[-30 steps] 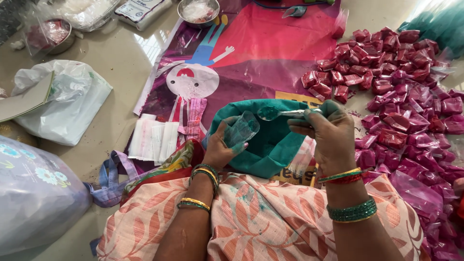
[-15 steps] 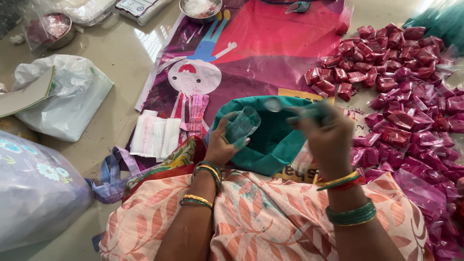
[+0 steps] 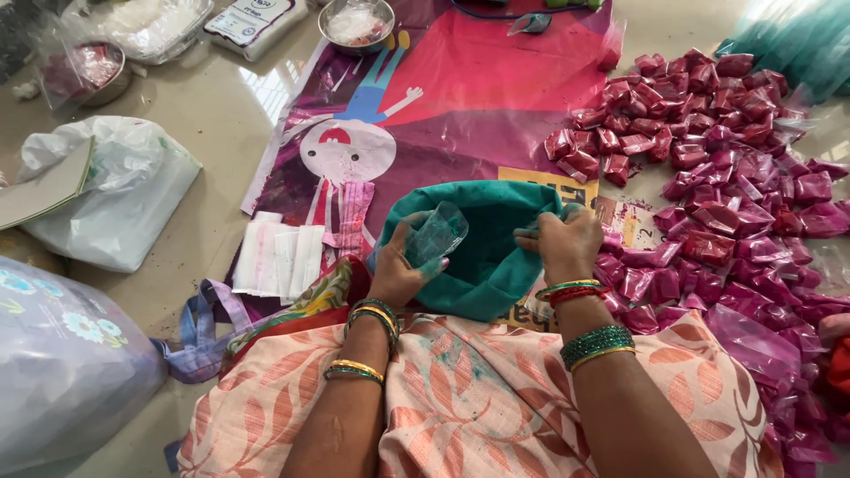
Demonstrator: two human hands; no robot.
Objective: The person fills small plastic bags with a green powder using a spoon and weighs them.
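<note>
Bright, even daylight; window glare on the glossy beige tiled floor (image 3: 221, 97); soft shadows; corners slightly overexposed.

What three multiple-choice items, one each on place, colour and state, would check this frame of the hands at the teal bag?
1. Where does the pile of pink packets lie?
A. to the right of the teal bag
B. inside the steel bowl
C. on the person's lap

2. What colour is the powder in the bag?
A. yellow
B. teal
C. white

3. What is the left hand doing?
A. lying flat on the floor
B. holding a small clear pouch
C. gripping the steel bowl

Answers:
1 A, the packets spread over the mat and floor on the right of the bag.
2 B, the powder inside matches the bag's teal and stains the fingers.
3 B, the fingers close around the pouch at the bag's mouth, while the right hand grips the bag's rim.
</note>
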